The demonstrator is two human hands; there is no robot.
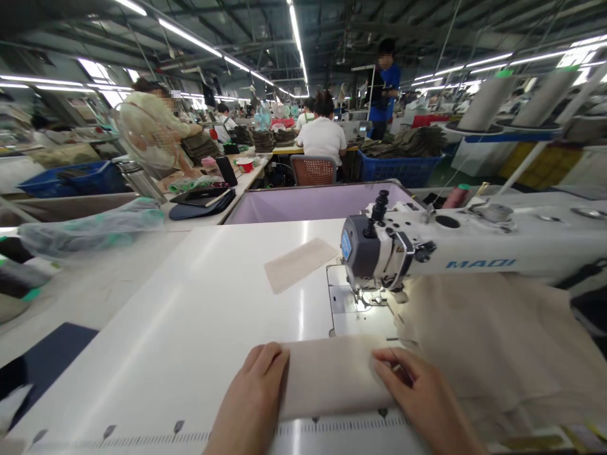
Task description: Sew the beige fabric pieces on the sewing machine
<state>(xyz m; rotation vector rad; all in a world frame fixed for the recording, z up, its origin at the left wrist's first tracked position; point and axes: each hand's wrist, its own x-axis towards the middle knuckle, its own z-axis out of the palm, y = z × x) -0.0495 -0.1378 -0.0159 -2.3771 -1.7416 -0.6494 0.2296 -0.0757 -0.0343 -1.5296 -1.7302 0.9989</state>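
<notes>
A beige fabric piece lies flat on the white table near its front edge, just in front of the sewing machine. At its left end, my left hand has its fingers closed on the fabric's edge. My right hand pinches the upper right corner between thumb and forefinger. A second beige piece rests on the table left of the machine head. Under and beside the machine arm, a large beige cloth spreads over the right side.
Two grey thread cones stand on a holder at the upper right. Dark navy cloth lies at the left. A lilac-lined bin is behind the table. Several people work farther back.
</notes>
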